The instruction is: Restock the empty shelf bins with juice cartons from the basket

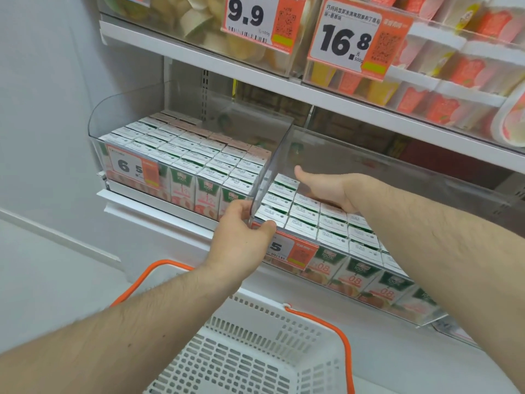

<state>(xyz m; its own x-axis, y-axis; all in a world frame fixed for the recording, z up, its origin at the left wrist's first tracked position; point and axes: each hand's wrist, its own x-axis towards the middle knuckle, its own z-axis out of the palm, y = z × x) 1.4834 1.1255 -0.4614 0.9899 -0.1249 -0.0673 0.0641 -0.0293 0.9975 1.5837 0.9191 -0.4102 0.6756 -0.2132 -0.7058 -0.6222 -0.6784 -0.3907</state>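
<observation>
With left hand pinching the bin divider and right hand flat on cartons — we risk toppling rows.

Both hands at stocked carton bins

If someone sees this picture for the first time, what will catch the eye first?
Two bare arms reach in from below: the left hand grips the clear bin at its front corner, and the right hand lies flat on the juice cartons. Large price tags hang above, and a white basket with orange handles stands below.
</observation>
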